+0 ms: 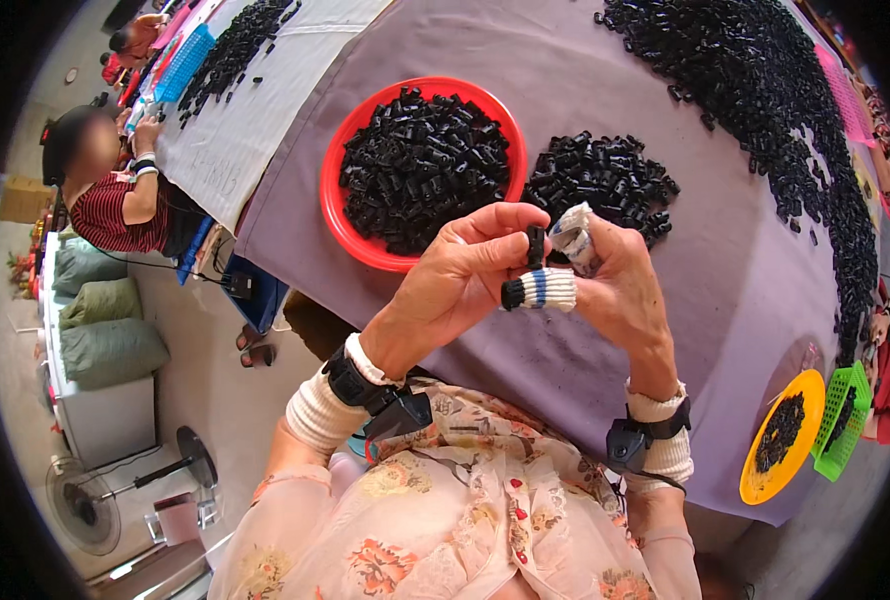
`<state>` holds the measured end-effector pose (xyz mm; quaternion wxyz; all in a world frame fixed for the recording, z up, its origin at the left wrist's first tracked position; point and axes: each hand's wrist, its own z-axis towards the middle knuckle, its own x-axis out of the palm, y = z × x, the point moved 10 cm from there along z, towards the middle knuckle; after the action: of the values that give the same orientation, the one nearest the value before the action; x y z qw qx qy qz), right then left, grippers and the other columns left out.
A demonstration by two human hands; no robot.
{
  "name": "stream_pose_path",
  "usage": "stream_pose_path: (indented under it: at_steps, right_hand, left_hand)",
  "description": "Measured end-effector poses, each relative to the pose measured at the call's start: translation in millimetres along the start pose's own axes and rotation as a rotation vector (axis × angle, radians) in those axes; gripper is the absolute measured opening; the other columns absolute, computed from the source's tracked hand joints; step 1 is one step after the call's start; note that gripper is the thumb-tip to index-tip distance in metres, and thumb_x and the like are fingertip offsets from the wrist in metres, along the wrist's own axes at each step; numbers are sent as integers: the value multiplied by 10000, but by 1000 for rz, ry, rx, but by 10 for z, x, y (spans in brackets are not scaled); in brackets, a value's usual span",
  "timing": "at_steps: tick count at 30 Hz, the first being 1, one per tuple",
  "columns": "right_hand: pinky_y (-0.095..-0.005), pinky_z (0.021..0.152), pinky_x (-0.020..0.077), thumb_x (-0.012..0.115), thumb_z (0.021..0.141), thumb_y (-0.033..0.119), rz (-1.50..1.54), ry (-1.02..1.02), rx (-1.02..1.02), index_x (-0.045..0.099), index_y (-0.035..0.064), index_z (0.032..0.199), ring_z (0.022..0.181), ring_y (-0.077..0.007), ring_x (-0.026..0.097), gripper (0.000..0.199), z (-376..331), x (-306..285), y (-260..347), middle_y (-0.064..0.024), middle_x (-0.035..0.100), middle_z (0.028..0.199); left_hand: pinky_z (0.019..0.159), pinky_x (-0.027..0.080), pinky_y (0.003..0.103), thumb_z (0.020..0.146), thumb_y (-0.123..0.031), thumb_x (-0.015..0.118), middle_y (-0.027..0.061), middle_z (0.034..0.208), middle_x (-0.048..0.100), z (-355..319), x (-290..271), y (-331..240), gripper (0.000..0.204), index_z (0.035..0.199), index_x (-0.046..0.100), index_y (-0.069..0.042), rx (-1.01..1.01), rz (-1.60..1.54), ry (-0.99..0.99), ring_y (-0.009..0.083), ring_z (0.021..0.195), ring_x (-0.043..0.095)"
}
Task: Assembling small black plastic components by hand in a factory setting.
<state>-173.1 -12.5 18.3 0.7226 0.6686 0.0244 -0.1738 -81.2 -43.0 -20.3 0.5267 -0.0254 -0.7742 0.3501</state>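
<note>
My left hand point(455, 262) pinches a small black plastic piece point(536, 246) upright between thumb and fingertips. Close beside it is my right hand point(620, 285), its thumb and forefinger apart around the piece. Knitted white covers with blue stripes wrap that thumb and forefinger; the forefinger cover point(547, 289) has a blackened tip and lies just under the piece. The other right fingers are mostly hidden. Beyond my hands a red round basin point(327, 190) is filled with similar black pieces. A loose heap of black pieces point(605, 185) lies on the cloth right of it.
A grey-mauve cloth point(445, 40) covers the table. A large spread of black pieces point(735, 80) runs along the far right. A yellow plate point(755, 490) and a green basket point(833, 462) stand near the right edge. A person point(125, 205) sits at the left table.
</note>
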Motion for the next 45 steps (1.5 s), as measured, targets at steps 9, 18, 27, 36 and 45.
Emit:
stream_pose_path:
  at_steps: [9, 18, 27, 36, 45]
  right_hand:
    - [-282, 459, 328, 688, 619, 195, -68, 92, 53, 493, 0, 693, 485, -128, 375, 285, 52, 23, -24, -66, 436, 532]
    - [-275, 477, 356, 689, 613, 157, -67, 24, 33, 530, 6, 727, 494, -126, 426, 247, 48, -17, 23, -69, 491, 555]
    - [-251, 492, 358, 695, 645, 158, 49, 20, 47, 545, 11, 758, 530, -85, 430, 238, 43, -19, -89, -28, 510, 581]
    - [-248, 487, 335, 705, 642, 220, 57, 136, 120, 545, 13, 746, 538, -79, 402, 282, 66, 110, -191, -12, 466, 577]
    - [-259, 484, 347, 721, 597, 258, -17, 211, 115, 570, 16, 742, 524, -103, 425, 320, 119, 162, -122, -22, 475, 576]
  left_hand:
    - [765, 487, 268, 832, -108, 586, 49, 888, 614, -1, 17, -8, 238, 1057, 550, -39, -6, 12, -37, 109, 832, 590]
    - [765, 463, 245, 748, -50, 607, 31, 858, 607, 32, 15, -116, 227, 973, 578, -39, 5, 250, -142, 94, 801, 584]
    - [780, 474, 270, 838, -92, 543, 70, 879, 613, 13, -50, -88, 205, 1022, 563, -3, -10, 209, -125, 118, 817, 589]
    - [767, 486, 262, 864, -137, 545, 83, 914, 620, -8, -25, -87, 256, 1081, 545, -1, -5, 76, -58, 121, 835, 597]
    - [757, 484, 255, 862, -148, 547, 62, 901, 632, -4, -9, -97, 253, 1078, 563, -16, -12, 122, -72, 107, 806, 599]
